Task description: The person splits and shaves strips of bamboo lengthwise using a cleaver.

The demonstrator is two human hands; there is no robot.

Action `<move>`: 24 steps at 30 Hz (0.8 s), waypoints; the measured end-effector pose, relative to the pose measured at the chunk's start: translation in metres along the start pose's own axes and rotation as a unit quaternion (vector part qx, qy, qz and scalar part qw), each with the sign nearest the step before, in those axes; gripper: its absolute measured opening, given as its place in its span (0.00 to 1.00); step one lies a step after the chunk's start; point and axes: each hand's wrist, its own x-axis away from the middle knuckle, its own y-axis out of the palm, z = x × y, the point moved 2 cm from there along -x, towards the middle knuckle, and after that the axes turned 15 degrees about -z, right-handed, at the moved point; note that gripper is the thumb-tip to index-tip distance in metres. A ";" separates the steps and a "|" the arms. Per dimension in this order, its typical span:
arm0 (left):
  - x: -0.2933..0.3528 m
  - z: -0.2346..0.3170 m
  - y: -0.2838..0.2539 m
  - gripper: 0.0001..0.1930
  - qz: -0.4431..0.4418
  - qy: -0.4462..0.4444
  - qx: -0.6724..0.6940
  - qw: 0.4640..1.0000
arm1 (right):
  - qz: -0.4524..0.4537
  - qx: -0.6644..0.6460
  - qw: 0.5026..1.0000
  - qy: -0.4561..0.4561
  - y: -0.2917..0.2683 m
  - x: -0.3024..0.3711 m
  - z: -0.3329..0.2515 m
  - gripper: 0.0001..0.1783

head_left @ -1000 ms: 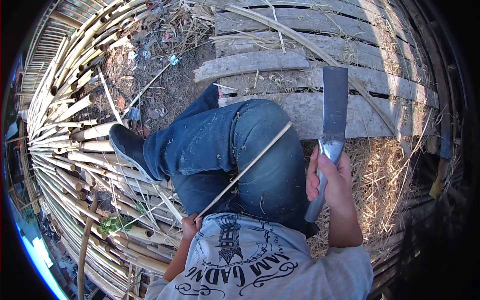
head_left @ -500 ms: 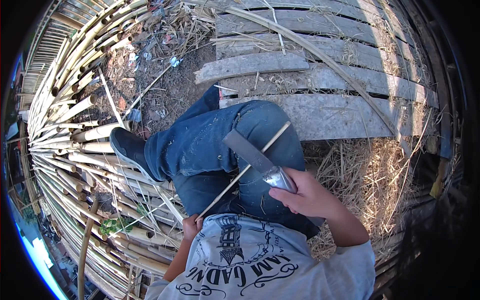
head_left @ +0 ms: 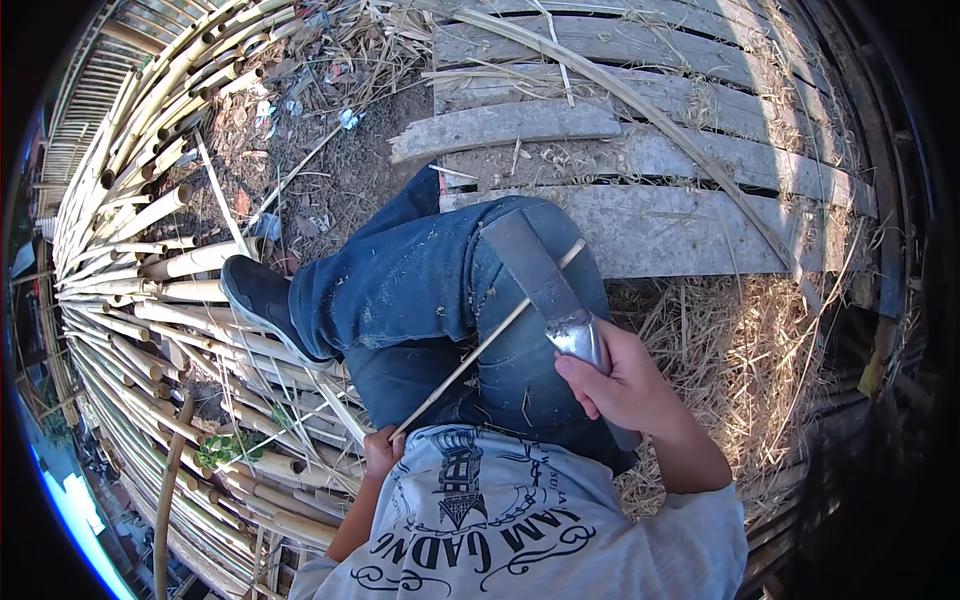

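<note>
My right hand (head_left: 622, 378) is wrapped round the metal handle of a broad-bladed knife (head_left: 530, 262), its flat grey blade tilted up and to the left over my knee. Beneath the blade passes a thin bamboo strip (head_left: 462, 366), which runs slantwise across my jeans. The near end of this strip is gripped in my left hand (head_left: 381, 452), closed at the hem of my shirt. Its far end sticks out past the blade, above the knee. Part of the strip is hidden behind the knife.
Long bamboo poles (head_left: 190, 292) lie stacked along the left side. Ahead and to the right is a platform of weathered planks (head_left: 640, 225), with a loose board (head_left: 505, 130) and a long split bamboo piece (head_left: 640, 105) on it. Shavings (head_left: 740, 370) heap up at right.
The knife and my right hand have shifted a little to the right, and the blade now points more upward. My left hand and the bamboo strip have hardly moved.
</note>
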 end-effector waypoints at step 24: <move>0.002 -0.002 0.002 0.16 0.007 -0.012 0.004 1.000 | 0.015 -0.049 0.999 -0.002 -0.028 0.008 -0.016 0.10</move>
